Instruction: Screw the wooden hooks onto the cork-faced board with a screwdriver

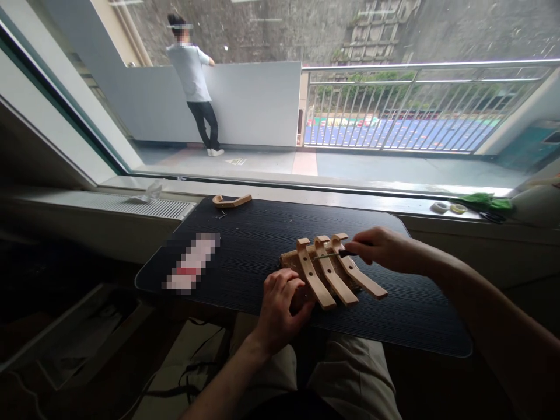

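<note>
On the dark table lies a wooden board (289,257) with three curved wooden hooks (315,281) set across it side by side, dark holes showing in them. My left hand (283,300) grips the near left end of the board, fingers curled over it. In my right hand (385,251) is a screwdriver (345,253), held by its dark handle. Its thin shaft points left over the hooks, nearly level; I cannot tell what the tip touches. A loose wooden hook (233,202) rests at the table's far left edge, beside small screws (222,214).
The black table (249,256) stands against a window sill. A blurred pinkish packet (191,262) lies at its left. On the sill are tape rolls (440,207) and a green bundle (485,202). Beyond the glass, a person (192,76) leans on a wall.
</note>
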A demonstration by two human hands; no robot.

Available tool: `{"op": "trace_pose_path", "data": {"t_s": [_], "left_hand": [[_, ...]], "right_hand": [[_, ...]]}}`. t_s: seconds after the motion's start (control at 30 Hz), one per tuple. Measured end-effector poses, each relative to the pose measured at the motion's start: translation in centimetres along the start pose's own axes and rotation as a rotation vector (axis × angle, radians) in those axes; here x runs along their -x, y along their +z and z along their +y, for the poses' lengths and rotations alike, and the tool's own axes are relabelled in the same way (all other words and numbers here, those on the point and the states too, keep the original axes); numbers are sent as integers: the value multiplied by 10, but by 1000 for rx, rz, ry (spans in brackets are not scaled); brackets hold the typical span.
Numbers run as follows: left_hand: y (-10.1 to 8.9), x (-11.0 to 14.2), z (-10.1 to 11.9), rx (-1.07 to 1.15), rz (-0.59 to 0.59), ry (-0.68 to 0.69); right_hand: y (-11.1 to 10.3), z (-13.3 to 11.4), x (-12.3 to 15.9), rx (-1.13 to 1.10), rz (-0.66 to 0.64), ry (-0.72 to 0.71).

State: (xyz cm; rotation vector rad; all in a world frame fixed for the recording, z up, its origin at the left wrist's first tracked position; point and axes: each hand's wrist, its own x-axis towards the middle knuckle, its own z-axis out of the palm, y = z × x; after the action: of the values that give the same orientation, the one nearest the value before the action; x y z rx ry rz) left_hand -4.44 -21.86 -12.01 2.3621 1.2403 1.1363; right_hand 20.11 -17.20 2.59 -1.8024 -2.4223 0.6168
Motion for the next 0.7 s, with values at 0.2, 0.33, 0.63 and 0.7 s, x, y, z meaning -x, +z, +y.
{"op": "trace_pose_path", "data": {"t_s": [0.2, 0.33, 0.63, 0.7], "left_hand": [[-2, -19, -17, -118, -18, -115], [-1, -30, 0, -211, -124, -214], [-15, -17, 10, -58, -432, -174], [-14, -13, 9, -70, -435, -192]], "right_hand": [[44, 42, 56, -692, 258, 111], [85, 45, 81, -846, 564, 339], [125, 4, 109, -753, 703, 284], [132, -4, 105, -759, 646, 224]]}}
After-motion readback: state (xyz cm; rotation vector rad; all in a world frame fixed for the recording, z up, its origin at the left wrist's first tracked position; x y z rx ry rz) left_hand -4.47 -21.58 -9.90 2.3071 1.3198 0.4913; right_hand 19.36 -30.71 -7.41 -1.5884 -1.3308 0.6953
